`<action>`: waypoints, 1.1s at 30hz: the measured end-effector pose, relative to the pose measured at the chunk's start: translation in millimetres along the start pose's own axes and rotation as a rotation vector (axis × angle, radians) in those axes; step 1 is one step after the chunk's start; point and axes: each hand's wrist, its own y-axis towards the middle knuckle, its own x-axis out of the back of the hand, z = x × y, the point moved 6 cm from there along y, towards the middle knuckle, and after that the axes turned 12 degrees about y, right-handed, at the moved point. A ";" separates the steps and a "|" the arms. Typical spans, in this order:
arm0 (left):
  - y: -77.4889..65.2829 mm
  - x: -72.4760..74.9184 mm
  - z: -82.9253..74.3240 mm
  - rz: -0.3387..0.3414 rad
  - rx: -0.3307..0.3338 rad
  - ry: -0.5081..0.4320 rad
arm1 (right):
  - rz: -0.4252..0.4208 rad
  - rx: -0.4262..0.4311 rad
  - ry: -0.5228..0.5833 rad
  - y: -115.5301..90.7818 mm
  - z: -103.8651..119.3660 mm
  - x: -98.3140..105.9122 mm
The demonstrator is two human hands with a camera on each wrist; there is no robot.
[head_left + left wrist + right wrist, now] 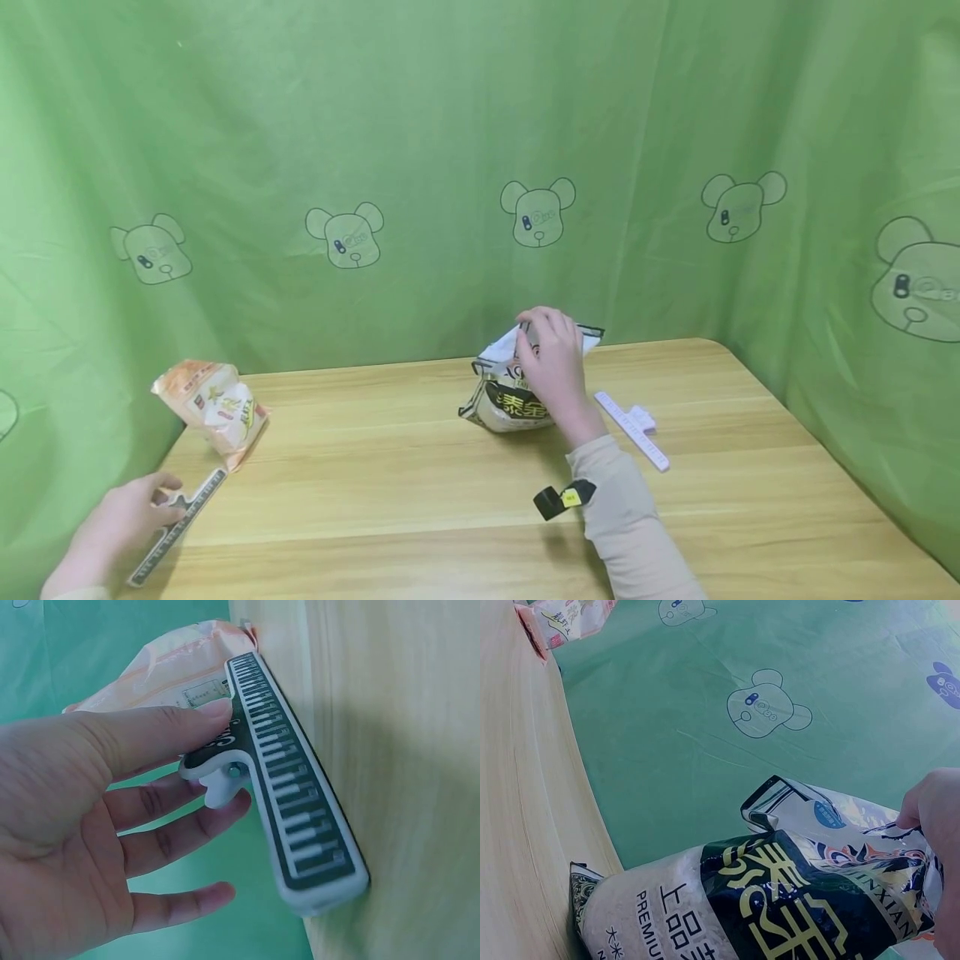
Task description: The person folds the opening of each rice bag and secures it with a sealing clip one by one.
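My left hand [123, 518] pinches the handle of a black-and-white bag clip [292, 780] with a piano-key pattern, thumb on its near face. The clip slants at the table's front left. Behind it, an orange-and-white food bag [217, 408] leans on the table's left side. Toward the back middle, my right hand [555, 362] grips the upper part of a rice bag [735, 900] with black and gold print. The bag's lower part is plump with white grains, and its top spreads out on both sides of my fingers. My right fingertips are partly hidden.
A pale lilac bag clip [633, 429] lies on the wooden table [375, 483], right of the rice bag. Green curtain [435, 125] with bear-head prints closes off the back and sides. A black strap device [562, 498] sits on the right wrist.
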 end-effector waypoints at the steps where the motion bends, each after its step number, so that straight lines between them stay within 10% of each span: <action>1: 0.3 0.8 0.0 -0.007 -0.007 0.002 | -0.002 0.003 -0.002 0.0 0.0 -0.1; 33: -18.1 56.8 -16.4 -0.312 -0.067 0.106 | -0.018 0.022 -0.003 0.5 -0.8 -2.9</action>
